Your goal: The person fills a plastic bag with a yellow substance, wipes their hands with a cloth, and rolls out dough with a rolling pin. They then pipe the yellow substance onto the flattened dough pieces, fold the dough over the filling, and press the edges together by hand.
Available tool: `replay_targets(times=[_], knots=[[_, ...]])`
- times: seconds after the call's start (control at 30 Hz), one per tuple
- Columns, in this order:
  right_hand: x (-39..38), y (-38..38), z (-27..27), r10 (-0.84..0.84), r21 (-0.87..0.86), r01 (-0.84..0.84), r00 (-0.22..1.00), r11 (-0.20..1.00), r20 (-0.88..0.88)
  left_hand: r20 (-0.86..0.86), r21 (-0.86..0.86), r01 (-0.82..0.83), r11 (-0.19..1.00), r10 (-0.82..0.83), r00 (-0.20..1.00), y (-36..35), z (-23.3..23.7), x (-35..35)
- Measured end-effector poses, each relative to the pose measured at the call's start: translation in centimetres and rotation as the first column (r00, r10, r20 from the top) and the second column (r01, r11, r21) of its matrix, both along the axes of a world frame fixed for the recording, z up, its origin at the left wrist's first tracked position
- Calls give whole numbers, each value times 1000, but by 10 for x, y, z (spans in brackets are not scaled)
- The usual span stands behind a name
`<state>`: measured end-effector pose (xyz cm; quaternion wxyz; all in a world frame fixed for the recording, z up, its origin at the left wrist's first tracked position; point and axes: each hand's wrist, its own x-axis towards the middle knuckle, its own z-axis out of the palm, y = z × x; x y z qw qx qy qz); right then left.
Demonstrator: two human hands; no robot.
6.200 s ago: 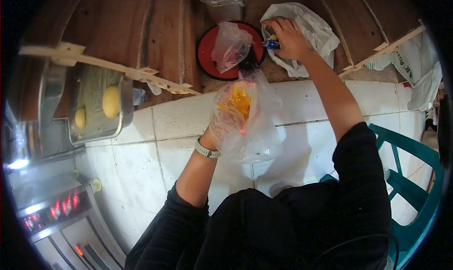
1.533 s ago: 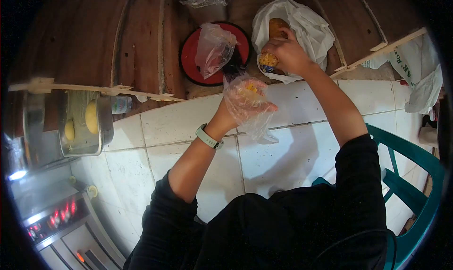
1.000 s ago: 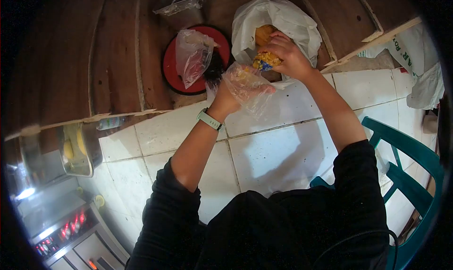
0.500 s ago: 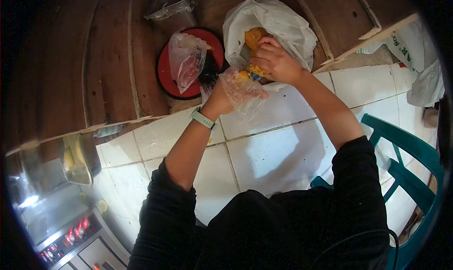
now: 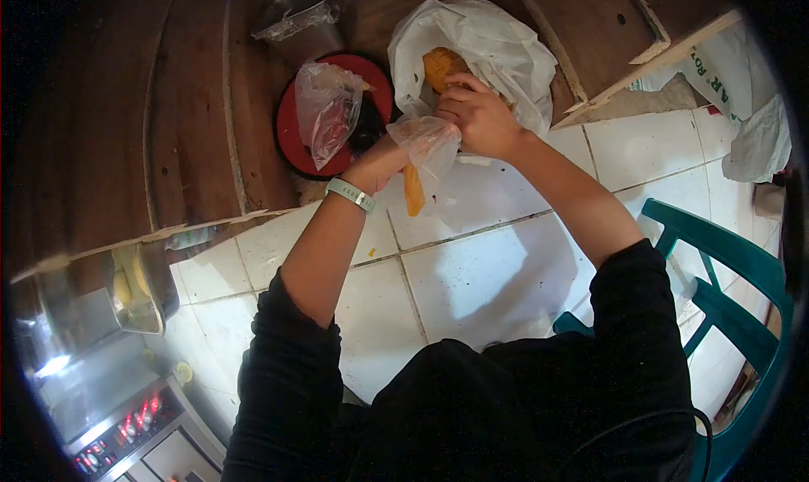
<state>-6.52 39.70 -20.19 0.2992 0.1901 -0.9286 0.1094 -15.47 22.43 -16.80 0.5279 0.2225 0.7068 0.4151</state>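
Note:
My left hand (image 5: pixel 381 163), with a pale green watch on its wrist, is closed around a clear plastic bag (image 5: pixel 431 149). A yellow-orange strip (image 5: pixel 414 192) hangs beneath it, over the tiled floor. My right hand (image 5: pixel 482 121) meets the clear bag's top edge, at the front of a large white plastic bag (image 5: pixel 539 73). Its fingers are curled, and I cannot tell what they grip. Just behind those fingers, a yellow-orange mass (image 5: pixel 442 66) shows inside the white bag's opening.
Left of the white bag, a round red tray (image 5: pixel 289 128) bears another clear bag (image 5: pixel 327 111) and something black. Behind stands a metal container (image 5: pixel 308 40). A green plastic chair (image 5: pixel 716 238) is at my right, a panel with red lights (image 5: pixel 139 415) at lower left.
The clear bag has moved up against my right hand. The yellow-orange strip now hangs below my left hand. The yellow crumbly material near my right fingers is no longer visible.

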Motion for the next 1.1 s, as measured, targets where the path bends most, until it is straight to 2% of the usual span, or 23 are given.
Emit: replay_targets(times=[0.07, 0.17, 0.33, 0.4, 0.47, 0.5, 0.57, 0.63, 0.67, 0.8, 0.87, 0.9, 0.97, 1.0, 1.03, 1.07, 1.1], knots=[[-5, 0, -4, 7, -2, -7, 1000, 1000, -28, 77, 63, -63, 996, 59, 995, 0, -8, 0], [-8, 0, -6, 20, -17, -21, 998, 1000, -66, 103, 32, -89, 995, 86, 991, 2, -2, 2], [-7, 2, -8, 41, 1, -41, 997, 999, -73, 130, -17, -61, 998, 63, 989, 6, 0, 2], [-6, 4, -8, 57, -67, -60, 997, 996, -52, 141, -22, -36, 999, 39, 989, 9, -1, 2], [-6, 4, -8, 37, -17, -38, 998, 999, -51, 33, 16, 7, 1000, -8, 999, 13, -4, 2], [-6, 4, -7, 17, 32, -16, 998, 999, -52, 33, 16, 11, 1000, -12, 999, 15, -5, 2], [-5, 4, -5, 25, 18, -25, 999, 1000, -36, -91, 107, 60, 992, -50, 995, 16, -8, 1], [-4, 4, -6, 35, 4, -35, 999, 999, -16, -122, 99, 61, 993, -49, 991, 14, -1, 7], [-5, 5, -8, 62, -8, -62, 996, 998, -63, -154, 92, 59, 994, -44, 987, 13, 3, 10], [-6, 8, -8, 101, 18, -99, 987, 995, -121, -175, 100, 92, 991, -73, 982, 10, -21, 10], [-7, 9, -8, 95, 18, -94, 990, 995, -100, -458, 134, 198, 971, -116, 881, 12, -23, 13], [-8, 9, -9, 91, 17, -90, 993, 996, -81, -457, 135, 197, 971, -115, 882, 8, -27, 12], [-14, 14, -8, 85, 21, -84, 994, 996, -64, -627, 222, 310, 925, -108, 771, 0, -34, 10], [-19, 16, -8, 79, 19, -78, 996, 997, -47, -628, 221, 308, 925, -107, 771, -6, -31, 13], [-26, 22, -8, 82, 17, -82, 995, 997, -51, -552, 294, 225, 929, -27, 834, -15, -23, 20], [-34, 29, -6, 2, 96, -5, 999, 995, 32, -469, 356, 134, 925, 53, 882, -25, -14, 27], [-41, 31, -5, -84, 177, 64, 991, 982, 109, -476, 349, 130, 928, 56, 878, -35, 0, 36]])
